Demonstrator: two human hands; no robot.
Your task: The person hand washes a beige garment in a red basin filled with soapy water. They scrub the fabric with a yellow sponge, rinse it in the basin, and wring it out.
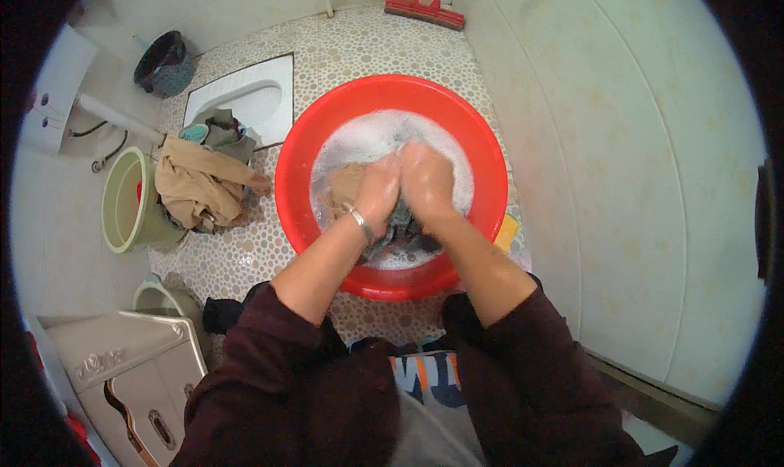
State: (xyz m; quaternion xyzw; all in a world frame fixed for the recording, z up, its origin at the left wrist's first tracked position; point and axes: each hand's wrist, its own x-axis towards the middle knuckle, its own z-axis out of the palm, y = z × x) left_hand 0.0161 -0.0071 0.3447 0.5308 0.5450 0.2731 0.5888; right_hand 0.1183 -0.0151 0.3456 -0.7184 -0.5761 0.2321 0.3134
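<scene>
A large red plastic basin (392, 88) stands on the floor before me, holding soapy water with white foam (367, 130). My left hand (380, 188), with a silver bracelet at the wrist, and my right hand (429, 182) are close together over the middle of the basin. Both are curled around a wet dark garment (401, 219), part of which shows between and below them. Blur and suds hide the fingertips. A tan cloth (344, 188) lies in the water beside my left hand.
Left of the basin, a tan garment (199, 176) tops a clothes pile next to a pale green bucket (125, 203). Behind are a squat toilet (242, 93) and a dark bucket (165, 68). A wall (606, 160) stands close on the right; a cabinet (135, 369) is at lower left.
</scene>
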